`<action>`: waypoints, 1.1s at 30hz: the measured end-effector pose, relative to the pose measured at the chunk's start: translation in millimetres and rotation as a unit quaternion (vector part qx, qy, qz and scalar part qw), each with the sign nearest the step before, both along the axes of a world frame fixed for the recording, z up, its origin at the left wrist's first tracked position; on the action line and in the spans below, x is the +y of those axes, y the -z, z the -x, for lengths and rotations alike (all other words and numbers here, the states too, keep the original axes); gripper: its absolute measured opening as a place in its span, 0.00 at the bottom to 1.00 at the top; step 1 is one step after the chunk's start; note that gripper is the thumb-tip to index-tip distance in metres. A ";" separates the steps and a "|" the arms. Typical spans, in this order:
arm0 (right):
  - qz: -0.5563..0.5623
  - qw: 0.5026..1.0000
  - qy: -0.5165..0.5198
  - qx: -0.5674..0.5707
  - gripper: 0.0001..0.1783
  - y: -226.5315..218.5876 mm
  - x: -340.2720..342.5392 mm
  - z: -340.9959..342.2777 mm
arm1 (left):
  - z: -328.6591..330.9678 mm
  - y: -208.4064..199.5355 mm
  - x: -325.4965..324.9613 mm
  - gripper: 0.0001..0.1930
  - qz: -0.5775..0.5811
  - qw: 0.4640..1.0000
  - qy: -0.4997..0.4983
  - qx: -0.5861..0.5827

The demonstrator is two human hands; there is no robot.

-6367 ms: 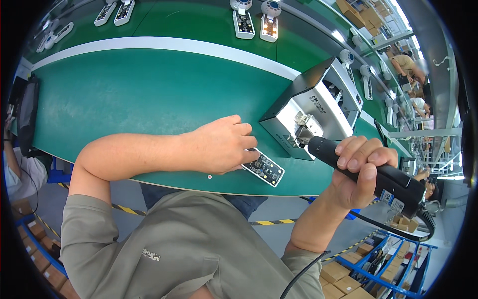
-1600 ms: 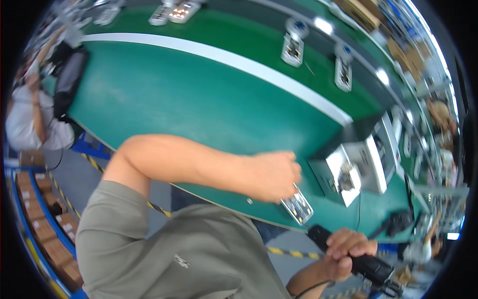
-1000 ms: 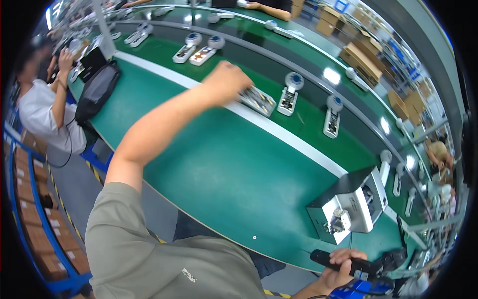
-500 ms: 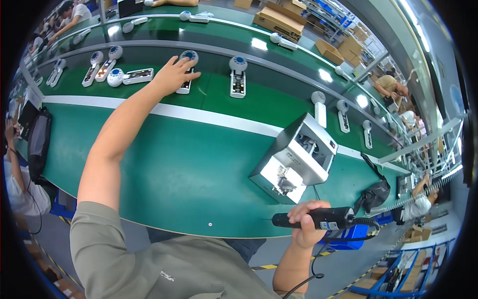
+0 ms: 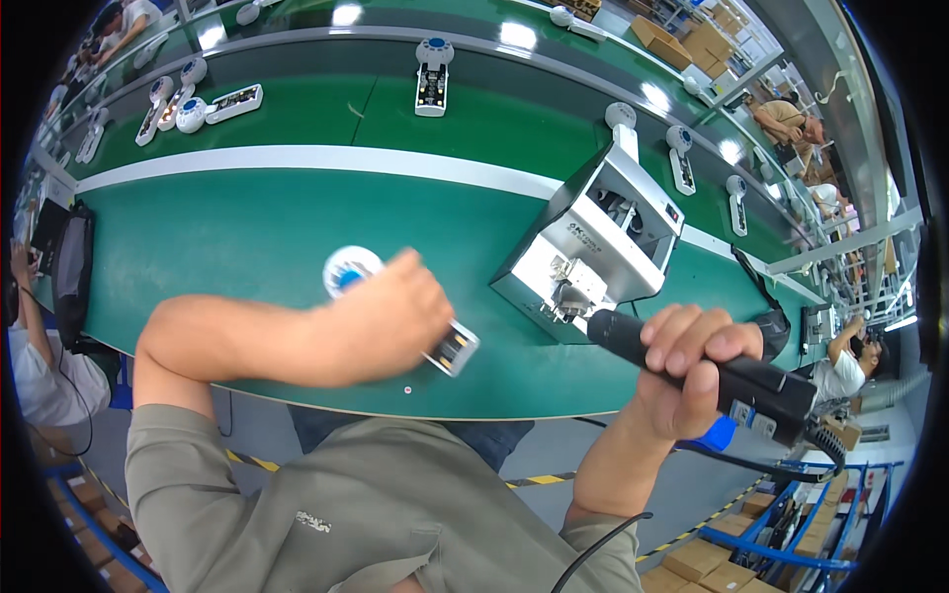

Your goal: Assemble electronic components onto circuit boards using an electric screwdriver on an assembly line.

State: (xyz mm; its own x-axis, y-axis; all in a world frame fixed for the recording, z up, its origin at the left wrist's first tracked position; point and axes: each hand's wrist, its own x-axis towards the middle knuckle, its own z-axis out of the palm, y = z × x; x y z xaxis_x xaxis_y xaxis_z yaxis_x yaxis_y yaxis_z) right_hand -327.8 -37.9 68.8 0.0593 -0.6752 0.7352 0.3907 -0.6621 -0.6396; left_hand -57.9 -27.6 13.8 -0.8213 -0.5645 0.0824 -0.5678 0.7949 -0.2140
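Note:
My left hand (image 5: pixel 393 314) is closed over a white handheld device (image 5: pixel 348 267) above the near green worktop. Its round head with blue parts sticks out on one side of the hand, its open rectangular end with circuitry on the other; motion blurs it a little. In my right hand (image 5: pixel 684 366) is a black electric screwdriver (image 5: pixel 766 383), fingers wrapped round its body. The screwdriver's front end points left, at the lower front of a silver-grey screw feeder (image 5: pixel 633 237); its bit cannot be made out there.
Beyond a white strip (image 5: pixel 326 158), more white devices lie on the green conveyor, one (image 5: pixel 432 79) straight ahead. A small round pinkish piece (image 5: pixel 407 389) sits by the table's front edge. A black bag (image 5: pixel 74 277) lies far left. People work at both sides.
My left hand has brought a device from the conveyor back to the near worktop. My right hand has raised the screwdriver up to the screw feeder's front.

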 end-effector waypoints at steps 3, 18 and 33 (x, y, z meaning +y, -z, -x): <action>0.039 0.997 -0.011 0.069 0.10 0.3 -11.8 -9.3 | 22.8 25.7 10.1 0.08 0.012 0.994 0.056 0.098; -0.083 0.990 -0.116 0.017 0.16 24.0 3.6 -45.3 | 3.7 55.8 0.6 0.08 -0.066 0.973 0.073 0.207; -0.091 0.979 -0.155 0.091 0.13 38.2 -3.3 -72.9 | 2.2 59.0 2.8 0.07 -0.064 0.970 0.068 0.225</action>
